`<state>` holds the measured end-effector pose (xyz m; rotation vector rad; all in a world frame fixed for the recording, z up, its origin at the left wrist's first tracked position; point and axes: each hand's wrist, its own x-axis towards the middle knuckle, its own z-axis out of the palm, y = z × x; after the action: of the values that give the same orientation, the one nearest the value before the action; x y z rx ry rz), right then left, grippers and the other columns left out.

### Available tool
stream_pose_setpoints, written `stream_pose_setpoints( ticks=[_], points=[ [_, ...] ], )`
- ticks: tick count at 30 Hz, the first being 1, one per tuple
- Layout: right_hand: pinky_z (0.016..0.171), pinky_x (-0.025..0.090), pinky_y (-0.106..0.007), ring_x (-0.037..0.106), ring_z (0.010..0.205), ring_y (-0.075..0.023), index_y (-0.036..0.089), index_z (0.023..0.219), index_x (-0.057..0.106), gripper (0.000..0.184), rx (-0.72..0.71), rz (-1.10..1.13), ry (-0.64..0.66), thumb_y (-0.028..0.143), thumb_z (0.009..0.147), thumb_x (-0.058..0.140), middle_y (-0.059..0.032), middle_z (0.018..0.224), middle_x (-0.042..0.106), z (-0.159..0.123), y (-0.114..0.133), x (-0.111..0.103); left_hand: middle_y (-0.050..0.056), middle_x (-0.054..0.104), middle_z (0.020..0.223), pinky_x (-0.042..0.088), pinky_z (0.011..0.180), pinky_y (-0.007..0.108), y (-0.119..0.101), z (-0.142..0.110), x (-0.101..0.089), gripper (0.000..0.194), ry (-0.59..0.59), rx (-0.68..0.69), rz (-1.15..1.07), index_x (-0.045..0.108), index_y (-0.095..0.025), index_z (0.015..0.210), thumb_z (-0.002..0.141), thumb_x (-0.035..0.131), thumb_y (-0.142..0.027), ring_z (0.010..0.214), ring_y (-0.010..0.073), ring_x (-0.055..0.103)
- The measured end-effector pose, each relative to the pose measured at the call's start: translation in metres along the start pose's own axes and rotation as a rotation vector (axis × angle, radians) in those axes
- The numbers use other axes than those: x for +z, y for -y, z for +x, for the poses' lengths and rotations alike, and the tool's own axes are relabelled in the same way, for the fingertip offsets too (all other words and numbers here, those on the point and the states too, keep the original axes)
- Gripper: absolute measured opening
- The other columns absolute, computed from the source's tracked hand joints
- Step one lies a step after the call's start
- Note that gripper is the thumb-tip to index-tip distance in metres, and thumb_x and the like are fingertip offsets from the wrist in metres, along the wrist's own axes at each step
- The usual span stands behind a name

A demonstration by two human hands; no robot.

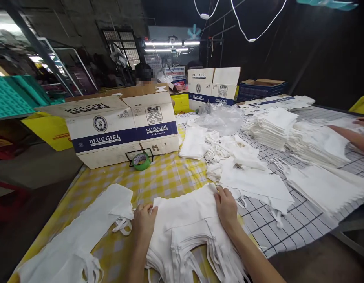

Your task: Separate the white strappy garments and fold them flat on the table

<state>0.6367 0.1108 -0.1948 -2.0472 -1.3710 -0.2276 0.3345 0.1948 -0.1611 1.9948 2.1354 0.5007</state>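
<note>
From here: stack between hands. Right hand grips its far corner; left hand curled at opposite side, grip unclear. Press evenly, keeping straps nearside of hands untangled.

A main cloth stack is lying on the near part of the left tablecloth, between the left hand and the right hand. A second cloth stack is lying to its left. A tape roll is sitting behind both stacks, just before a front carton. A loose cloth heap is lying right of and behind the main stack, mostly on the right tablecloth. Farther right, a cloth pile is lying before a co-worker's arm. Behind the heap, a plastic bag is resting before a rear carton.
</note>
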Motion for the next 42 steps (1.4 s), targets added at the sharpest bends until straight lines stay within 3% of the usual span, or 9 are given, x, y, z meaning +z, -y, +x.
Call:
stream_pose_setpoints(
  ticks=[3,6,13,17,22,26,30,35,42],
  points=[
    [0.070,0.039,-0.030,0.053,0.082,-0.0197,0.018,0.112,0.055,0.027,-0.007,-0.045,-0.007,0.022,0.090,0.040,-0.0071,0.092,0.058,0.001,0.001,0.000,0.008,0.063,0.095,0.040,0.078,0.033,0.001,0.001,0.002,0.025,-0.077,0.061,-0.003,0.065,-0.017,0.085,0.080,0.048,-0.034,0.091,0.0244,0.054],
    [0.067,0.038,-0.028,0.052,0.081,-0.0190,0.019,0.110,0.056,0.026,-0.003,-0.061,0.005,0.020,0.090,0.039,-0.0066,0.091,0.057,0.001,0.004,-0.002,0.007,0.064,0.093,0.040,0.076,0.031,0.003,0.002,0.003,0.021,-0.072,0.085,-0.032,0.061,-0.017,0.084,0.082,0.046,-0.032,0.089,0.0226,0.054],
    [0.067,0.035,-0.028,0.050,0.080,-0.0184,0.019,0.083,0.057,0.017,0.060,0.007,0.084,0.030,0.088,0.045,-0.0059,0.087,0.056,0.005,0.007,-0.011,0.007,0.066,0.084,0.037,0.067,0.029,-0.001,0.000,0.000,0.023,-0.027,0.019,-0.044,0.059,-0.018,0.087,0.083,0.044,-0.035,0.086,0.0235,0.056],
    [0.064,0.033,-0.027,0.048,0.071,-0.0167,0.019,0.072,0.052,0.019,0.088,0.187,0.203,0.035,0.082,0.050,-0.0019,0.075,0.054,0.015,0.001,-0.019,0.009,0.068,0.085,0.037,0.066,0.029,-0.009,-0.003,-0.009,0.027,-0.014,0.015,-0.090,0.060,-0.018,0.091,0.084,0.042,-0.036,0.081,0.0223,0.058],
    [0.053,0.029,-0.023,0.039,0.057,-0.0123,0.019,0.069,0.048,0.025,0.088,0.613,0.422,0.042,0.080,0.047,0.0037,0.060,0.043,0.050,0.000,-0.044,0.005,0.071,0.087,0.041,0.066,0.025,-0.017,-0.001,-0.038,0.031,0.027,0.043,-0.403,0.061,-0.020,0.096,0.080,0.048,-0.043,0.078,0.0192,0.061],
    [0.048,0.026,-0.021,0.035,0.054,-0.0102,0.019,0.070,0.046,0.028,0.094,0.836,0.451,0.045,0.078,0.052,0.0047,0.058,0.040,0.088,0.013,-0.070,0.006,0.071,0.084,0.044,0.062,0.023,-0.018,0.014,-0.067,0.048,-0.031,0.035,-0.736,0.063,-0.014,0.101,0.072,0.056,-0.052,0.073,0.0182,0.061],
    [0.049,0.031,-0.022,0.041,0.056,-0.0110,0.018,0.072,0.051,0.030,0.079,1.004,0.501,0.047,0.077,0.054,0.0021,0.062,0.048,0.121,0.039,-0.088,0.006,0.070,0.082,0.045,0.060,0.023,-0.019,0.039,-0.094,0.058,-0.113,0.036,-0.925,0.063,-0.011,0.107,0.067,0.062,-0.053,0.069,0.0164,0.059],
    [0.048,0.032,-0.021,0.043,0.053,-0.0097,0.016,0.067,0.054,0.033,0.024,1.098,0.455,0.048,0.073,0.059,0.0022,0.060,0.050,0.160,0.073,-0.093,0.007,0.069,0.083,0.045,0.057,0.021,-0.022,0.069,-0.127,0.057,-0.200,0.080,-1.035,0.063,-0.010,0.106,0.064,0.066,-0.049,0.065,0.0135,0.057],
    [0.061,0.044,-0.026,0.056,0.067,-0.0162,0.014,0.082,0.063,0.040,-0.044,1.280,0.469,0.051,0.067,0.063,-0.0014,0.070,0.061,0.199,0.121,-0.090,0.002,0.068,0.081,0.043,0.053,0.018,-0.012,0.092,-0.170,0.051,-0.367,0.155,-1.075,0.063,-0.013,0.106,0.066,0.067,-0.045,0.059,0.0094,0.052]
  ],
)
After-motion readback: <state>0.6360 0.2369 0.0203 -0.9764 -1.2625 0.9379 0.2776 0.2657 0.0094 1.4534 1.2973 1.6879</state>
